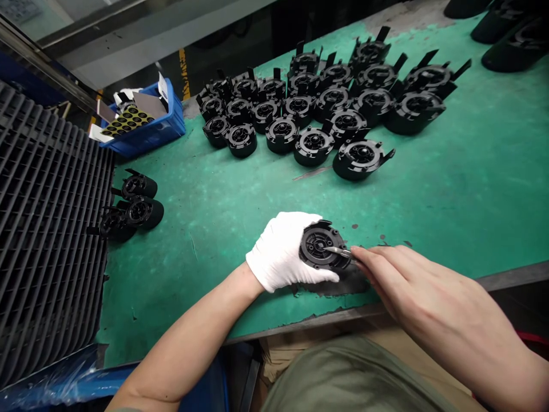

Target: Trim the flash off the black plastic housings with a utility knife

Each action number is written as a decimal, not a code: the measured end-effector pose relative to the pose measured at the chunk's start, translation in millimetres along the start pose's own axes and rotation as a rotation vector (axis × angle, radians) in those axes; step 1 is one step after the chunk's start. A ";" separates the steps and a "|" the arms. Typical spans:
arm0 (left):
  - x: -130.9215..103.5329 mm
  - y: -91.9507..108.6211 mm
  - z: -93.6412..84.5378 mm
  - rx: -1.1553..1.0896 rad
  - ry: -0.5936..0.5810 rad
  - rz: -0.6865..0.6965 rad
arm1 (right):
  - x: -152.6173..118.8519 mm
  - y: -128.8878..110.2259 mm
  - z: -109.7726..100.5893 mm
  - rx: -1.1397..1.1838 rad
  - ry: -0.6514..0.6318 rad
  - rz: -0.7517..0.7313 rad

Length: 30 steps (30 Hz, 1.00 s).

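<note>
Round black plastic housing (315,255) gripped in the white-gloved left hand (283,252), slim silvery metal tool (342,252) over its face

Left hand: white knit glove, fingers curved round the housing and gripping it from its left side. Fingers lie along the far rim, thumb along the near rim; the housing sits in the gap between them, ribbed circular face turned up towards the head camera. Its right side lies outside the grasp.

Right hand (416,289): bare, fingertips closed in a pinch on the tool, just beside the right edge of the housing. The tool points left, its narrow tip over the central hub; whether tip and plastic touch, cannot tell.

Position: housing near the front edge of the worn green work surface (240,189), just beside a dark, peeled patch (343,283). Whether its underside rests on the surface is hidden.

Surroundings: a large cluster of similar black cylindrical housings (314,144) stands beyond the hands, many with upright tabs. A smaller group of the same kind (144,212) stands at the left, beside a grey ribbed stack (47,217). Behind that group, a blue plastic bin (150,137) contains a yellow sheet with black discs (128,121) and pale card pieces
</note>
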State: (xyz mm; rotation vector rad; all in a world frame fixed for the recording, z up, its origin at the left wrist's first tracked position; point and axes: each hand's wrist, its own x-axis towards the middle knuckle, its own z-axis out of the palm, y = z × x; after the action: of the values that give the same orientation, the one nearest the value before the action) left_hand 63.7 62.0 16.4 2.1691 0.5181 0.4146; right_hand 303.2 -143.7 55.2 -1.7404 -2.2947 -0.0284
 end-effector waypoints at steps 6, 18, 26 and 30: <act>-1.4 -3.3 3.6 0.017 0.037 0.018 | 8.6 3.5 -5.0 0.000 0.036 -0.059; -1.9 -8.2 4.6 -0.009 0.024 0.039 | -0.2 42.3 14.4 0.486 0.067 0.339; -17.0 -17.8 16.0 0.025 0.144 0.094 | 25.9 3.4 23.8 0.797 0.003 0.555; -21.7 -21.5 18.8 0.003 0.226 0.132 | 16.6 10.3 0.9 0.660 0.112 0.533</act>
State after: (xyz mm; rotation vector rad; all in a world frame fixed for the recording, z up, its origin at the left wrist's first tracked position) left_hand 49.0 50.7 -14.3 2.1786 0.5000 0.7377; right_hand 308.7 -125.0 56.5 -1.8263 -1.4463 0.6337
